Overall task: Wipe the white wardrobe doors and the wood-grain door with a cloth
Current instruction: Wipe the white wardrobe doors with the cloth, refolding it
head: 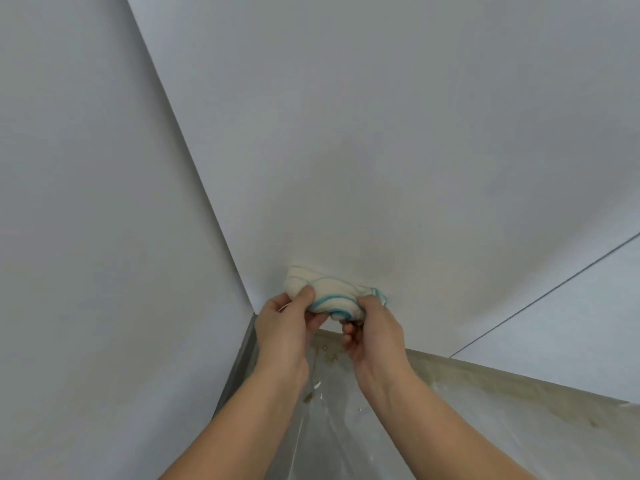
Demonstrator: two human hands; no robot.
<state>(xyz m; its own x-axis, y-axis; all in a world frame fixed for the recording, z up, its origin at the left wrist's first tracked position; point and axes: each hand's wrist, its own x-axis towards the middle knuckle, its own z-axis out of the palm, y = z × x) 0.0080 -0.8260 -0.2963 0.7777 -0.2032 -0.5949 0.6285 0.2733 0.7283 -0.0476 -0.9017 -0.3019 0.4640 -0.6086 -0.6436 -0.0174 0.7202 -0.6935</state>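
A cream cloth (332,296) with thin blue stripes is bunched up in front of the lower part of a white wardrobe door (381,150). My left hand (285,323) grips its left end and my right hand (372,327) grips its right end. Whether the cloth touches the door cannot be told. A second white door panel (571,306) lies to the right, past a thin dark seam. No wood-grain door is in view.
A plain white wall (86,202) meets the wardrobe at a corner on the left. Below, clear plastic sheeting (329,427) covers the floor, with beige tape (502,379) along the wardrobe's base and small flecks of debris on it.
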